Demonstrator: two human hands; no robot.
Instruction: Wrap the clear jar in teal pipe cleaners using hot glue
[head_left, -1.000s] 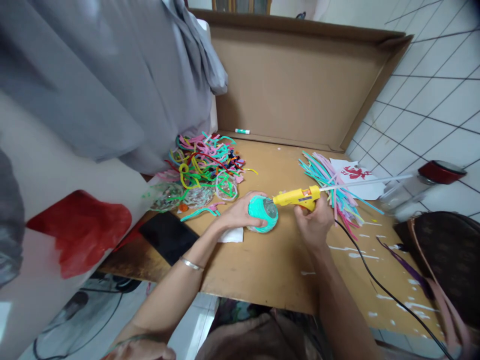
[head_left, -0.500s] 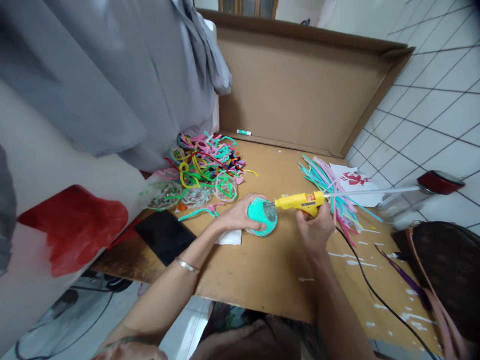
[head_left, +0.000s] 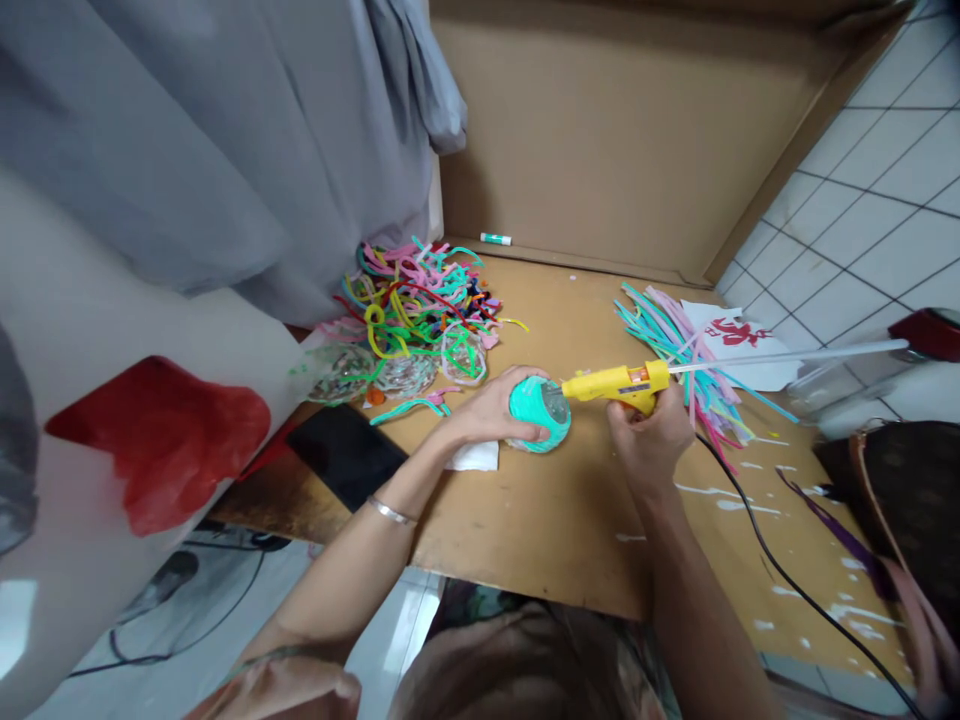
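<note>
We hold a small glass jar (head_left: 541, 412) on its side on the table (head_left: 525, 520), our left hand (head_left: 491, 410) wrapped around it in a closed grip. Turquoise strips already cover most of the jar's wall, while the clear end facing the nozzle is bare. Our right hand (head_left: 651, 440) grips the yellow glue gun (head_left: 616, 384), fingers closed on its handle, the nozzle touching or just beside the jar's bare end. A white napkin (head_left: 474, 457) lies under the left hand. Judging by the cover, the wrapping looks well along. A fan of loose strips (head_left: 675, 355) lies just beyond the gun, a tangled heap of strips (head_left: 420, 305) beyond the jar.
</note>
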